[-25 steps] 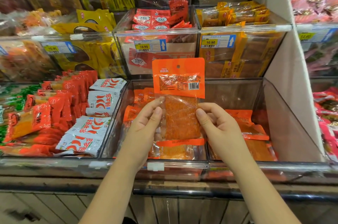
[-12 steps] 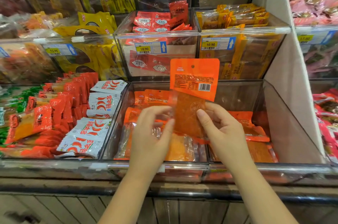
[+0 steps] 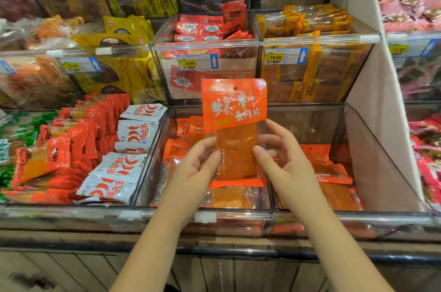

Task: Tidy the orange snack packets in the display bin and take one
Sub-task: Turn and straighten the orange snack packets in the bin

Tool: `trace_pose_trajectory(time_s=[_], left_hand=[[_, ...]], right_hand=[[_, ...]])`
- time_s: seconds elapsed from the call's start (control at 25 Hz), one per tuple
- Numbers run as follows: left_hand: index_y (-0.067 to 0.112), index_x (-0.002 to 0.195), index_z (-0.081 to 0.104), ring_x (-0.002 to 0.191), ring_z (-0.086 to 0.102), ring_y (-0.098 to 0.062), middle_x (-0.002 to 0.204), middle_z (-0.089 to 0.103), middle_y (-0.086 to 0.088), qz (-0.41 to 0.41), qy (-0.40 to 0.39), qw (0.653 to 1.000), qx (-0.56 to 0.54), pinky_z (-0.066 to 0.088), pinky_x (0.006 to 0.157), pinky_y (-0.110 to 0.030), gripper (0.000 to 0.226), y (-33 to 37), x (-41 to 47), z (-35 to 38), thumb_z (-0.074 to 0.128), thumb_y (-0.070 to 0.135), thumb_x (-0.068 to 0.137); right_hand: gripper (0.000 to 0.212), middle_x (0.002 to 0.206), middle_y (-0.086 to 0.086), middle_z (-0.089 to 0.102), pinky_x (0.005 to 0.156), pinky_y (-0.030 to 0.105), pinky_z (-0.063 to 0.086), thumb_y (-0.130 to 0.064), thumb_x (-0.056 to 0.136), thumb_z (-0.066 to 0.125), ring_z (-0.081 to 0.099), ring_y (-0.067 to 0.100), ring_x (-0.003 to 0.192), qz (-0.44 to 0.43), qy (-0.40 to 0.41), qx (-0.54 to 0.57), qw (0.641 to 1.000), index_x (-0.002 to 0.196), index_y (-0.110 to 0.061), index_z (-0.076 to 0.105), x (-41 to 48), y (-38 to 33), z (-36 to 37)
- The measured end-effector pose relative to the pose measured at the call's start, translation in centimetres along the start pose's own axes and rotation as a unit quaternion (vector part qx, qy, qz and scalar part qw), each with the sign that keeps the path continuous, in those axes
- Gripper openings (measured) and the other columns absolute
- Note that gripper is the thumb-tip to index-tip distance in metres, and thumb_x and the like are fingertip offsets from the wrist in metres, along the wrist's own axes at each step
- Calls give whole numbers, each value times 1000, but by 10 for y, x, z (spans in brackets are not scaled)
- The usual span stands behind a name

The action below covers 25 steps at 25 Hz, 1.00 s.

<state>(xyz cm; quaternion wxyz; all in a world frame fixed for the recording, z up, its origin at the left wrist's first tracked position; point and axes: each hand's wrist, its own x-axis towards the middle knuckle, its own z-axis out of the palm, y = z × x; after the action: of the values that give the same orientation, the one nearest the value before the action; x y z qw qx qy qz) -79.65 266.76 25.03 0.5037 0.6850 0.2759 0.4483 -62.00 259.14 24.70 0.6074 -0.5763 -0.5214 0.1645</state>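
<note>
- The orange snack packet (image 3: 235, 129) stands upright in the air over the clear display bin (image 3: 372, 165). Its printed orange header faces the camera, and its clear lower half shows the orange slab inside.
- The left hand (image 3: 198, 167) holds the packet's lower left edge: the grip pinches it with the thumb on the front, and the fingers are hidden behind.
- The right hand (image 3: 286, 165) takes the lower right edge with the thumb tip on the front. Its fingers are spread behind and show dimly through the clear film.
- The packet's bottom seal hangs just above the loose orange packets (image 3: 327, 167) lying flat in the bin. Its top overlaps the front of the upper red-packet bin (image 3: 210, 27), below the 10.90 price tag (image 3: 198, 61).
- A clear divider splits the bin. The packet and the right hand cover most of it, so only its front end at the rim shows.
- The packets in the right compartment lie low, so there is free room above them up to the sloping clear side wall and the white partition (image 3: 372, 101).
- On the left, white chilli packets (image 3: 114, 172) stand just beside the bin's wall.
- The upper left bins are blurred, and the small print on the tags is too fine to read.
- Both forearms run out of view at the bottom edge, crossing the front rim and the wooden shelf edge (image 3: 71, 241).
</note>
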Motion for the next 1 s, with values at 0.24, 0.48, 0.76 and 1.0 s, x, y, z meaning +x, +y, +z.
trace_pose_trajectory(time_s=[0.24,0.48,0.76,1.0], left_hand=[[30,134,53,119,66,-13,123,72,6,-17,-10,999,-40,54,95,-29,33,-4,2,-3,46,15,106],[31,131,56,111,68,-13,120,73,5,-32,7,998,-49,54,84,-26,33,-4,3,-4,46,13,106],[52,107,67,101,64,-12,117,72,10,-26,18,998,-51,50,82,-32,40,-3,2,-4,50,16,105],[39,124,60,110,65,-2,120,71,15,-31,17,998,-53,52,80,-19,32,-4,2,-4,53,16,103]], right_hand=[[60,88,-7,69,87,33,54,-32,102,57,67,9,86,-28,-29,4,999,153,-51,32,-3,3,-2],[59,90,0,70,94,41,55,-28,104,54,68,15,92,-36,-35,13,999,153,-50,32,-4,1,-2],[59,84,-10,70,94,31,54,-24,103,56,69,11,92,-37,-30,12,999,153,-48,35,-4,0,-2],[58,82,-14,67,87,18,51,-26,102,56,67,6,89,-21,-27,12,999,151,-50,35,-5,-1,-2]])
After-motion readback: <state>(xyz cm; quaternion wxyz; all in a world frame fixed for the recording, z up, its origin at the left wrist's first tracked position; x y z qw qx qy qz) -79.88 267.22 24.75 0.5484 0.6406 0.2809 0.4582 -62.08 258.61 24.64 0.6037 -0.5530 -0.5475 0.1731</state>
